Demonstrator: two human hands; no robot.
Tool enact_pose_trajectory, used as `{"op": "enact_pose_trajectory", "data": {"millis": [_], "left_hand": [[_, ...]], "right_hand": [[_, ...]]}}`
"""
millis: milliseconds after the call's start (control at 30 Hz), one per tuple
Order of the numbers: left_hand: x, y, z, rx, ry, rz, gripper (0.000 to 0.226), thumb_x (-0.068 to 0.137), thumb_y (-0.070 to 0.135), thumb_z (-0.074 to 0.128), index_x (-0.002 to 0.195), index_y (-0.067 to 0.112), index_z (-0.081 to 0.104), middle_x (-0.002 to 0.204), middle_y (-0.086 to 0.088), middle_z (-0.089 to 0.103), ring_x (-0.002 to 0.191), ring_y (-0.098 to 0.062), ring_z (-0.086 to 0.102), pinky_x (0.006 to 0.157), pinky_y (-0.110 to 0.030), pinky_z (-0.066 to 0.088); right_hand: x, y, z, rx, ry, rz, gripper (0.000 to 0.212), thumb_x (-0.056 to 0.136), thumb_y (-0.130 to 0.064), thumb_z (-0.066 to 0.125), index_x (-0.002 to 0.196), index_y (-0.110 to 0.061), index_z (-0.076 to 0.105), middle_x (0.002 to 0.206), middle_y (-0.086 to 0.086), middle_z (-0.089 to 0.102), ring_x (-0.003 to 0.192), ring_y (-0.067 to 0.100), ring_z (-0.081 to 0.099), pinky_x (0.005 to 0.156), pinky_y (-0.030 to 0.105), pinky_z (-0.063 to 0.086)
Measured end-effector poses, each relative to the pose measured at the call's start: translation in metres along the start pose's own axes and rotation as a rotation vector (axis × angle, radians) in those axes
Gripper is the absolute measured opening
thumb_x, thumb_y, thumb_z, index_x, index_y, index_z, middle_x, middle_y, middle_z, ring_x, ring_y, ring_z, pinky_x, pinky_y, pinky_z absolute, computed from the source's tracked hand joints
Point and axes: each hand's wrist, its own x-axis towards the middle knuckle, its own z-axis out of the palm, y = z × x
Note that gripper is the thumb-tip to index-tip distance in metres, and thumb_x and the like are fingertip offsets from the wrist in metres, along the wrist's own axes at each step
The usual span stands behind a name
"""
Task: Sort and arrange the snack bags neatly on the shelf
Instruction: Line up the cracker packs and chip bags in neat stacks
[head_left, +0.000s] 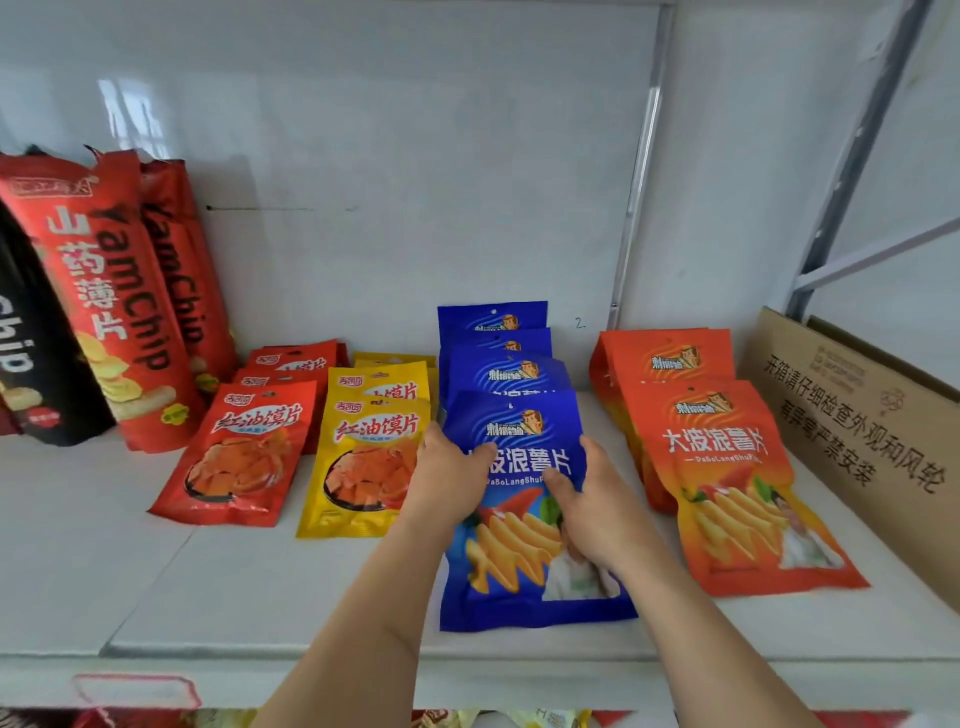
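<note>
A blue snack bag (524, 577) lies at the front of a row of several blue bags (498, 358) on the white shelf (156, 587). My left hand (449, 478) holds its left edge, thumb across the front. My right hand (589, 499) grips its right edge, thumb on the front as well. Left of it lie a row of yellow bags (363, 467) and a row of red bags (239, 457). On the right is a row of orange bags (737, 483).
Tall red yam chip bags (119, 306) and a black chip bag (31, 353) lean against the back wall at the left. A cardboard box (862, 426) stands at the right end. More snacks show on the shelf below (545, 719).
</note>
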Motion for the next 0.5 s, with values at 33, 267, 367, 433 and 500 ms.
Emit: {"op": "enact_pose_trajectory", "data": {"millis": [33,267,367,433,500], "left_hand": [[0.003,0.005,-0.001,-0.035,-0.021,-0.028,0.061,0.091,0.035,0.071,0.137,0.014,0.038,0.131,-0.009,0.059,0.109,-0.027,0.067,0.065,-0.031,0.062],[0.033,-0.003,0.013,-0.042,0.030,-0.039,0.099,0.053,0.069,0.075,0.134,0.022,0.040,0.127,-0.005,0.063,0.108,-0.028,0.068,0.084,-0.047,0.061],[0.024,0.008,0.015,-0.107,-0.001,-0.054,0.074,0.077,0.045,0.079,0.135,0.019,0.041,0.132,-0.010,0.058,0.110,-0.030,0.066,0.081,-0.048,0.062],[0.028,0.010,0.017,-0.084,0.002,-0.054,0.077,0.073,0.049,0.078,0.134,0.017,0.042,0.130,-0.010,0.060,0.108,-0.029,0.067,0.083,-0.049,0.061],[0.034,0.013,0.019,-0.073,0.022,-0.054,0.092,0.061,0.061,0.074,0.135,0.018,0.041,0.129,-0.009,0.062,0.105,-0.028,0.069,0.083,-0.048,0.061]], "right_hand": [[0.001,-0.001,0.000,-0.010,-0.005,0.008,0.049,0.096,-0.044,0.057,0.138,-0.028,0.038,0.130,-0.004,0.059,0.109,0.015,0.063,0.088,0.040,0.055],[0.014,-0.002,0.002,-0.089,0.017,0.007,0.040,0.098,-0.044,0.053,0.133,-0.027,0.040,0.126,-0.003,0.060,0.104,0.015,0.063,0.083,0.041,0.057],[0.019,0.003,-0.002,-0.087,0.060,0.000,0.041,0.099,-0.039,0.053,0.135,-0.025,0.040,0.127,-0.002,0.059,0.107,0.014,0.061,0.082,0.039,0.058],[0.024,0.005,-0.005,-0.077,0.067,0.003,0.042,0.099,-0.039,0.053,0.136,-0.025,0.039,0.127,-0.003,0.058,0.108,0.014,0.061,0.082,0.038,0.057],[0.028,0.007,-0.007,-0.062,0.062,0.006,0.041,0.099,-0.041,0.052,0.136,-0.026,0.039,0.126,-0.004,0.059,0.105,0.014,0.061,0.079,0.037,0.056]]}}
